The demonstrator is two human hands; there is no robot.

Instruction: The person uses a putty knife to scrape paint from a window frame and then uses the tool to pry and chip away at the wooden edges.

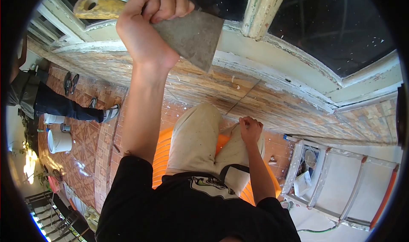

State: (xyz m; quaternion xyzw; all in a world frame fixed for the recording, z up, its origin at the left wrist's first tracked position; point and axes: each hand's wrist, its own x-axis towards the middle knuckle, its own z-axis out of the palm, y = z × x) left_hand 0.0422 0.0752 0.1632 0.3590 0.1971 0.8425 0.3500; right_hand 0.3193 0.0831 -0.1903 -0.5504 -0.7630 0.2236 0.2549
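My left hand (pixel 147 22) is raised to the window and shut on a scraper. Its yellow handle (pixel 96 6) sticks out to the left. The wide grey blade (pixel 191 37) lies against the flaking white window frame (pixel 272 50). My right hand (pixel 250 130) rests on my thigh in beige trousers, fingers curled into a fist, with nothing visible in it. I sit on an orange plastic stool (pixel 161 156).
Dark window panes (pixel 332 24) sit above a wood-patterned tiled sill wall (pixel 264 97). A paint-spattered ladder (pixel 341 186) is at the right. Another person's legs (pixel 64 105), loose shoes (pixel 70 83) and white buckets (pixel 59 140) are on the red tiled floor at the left.
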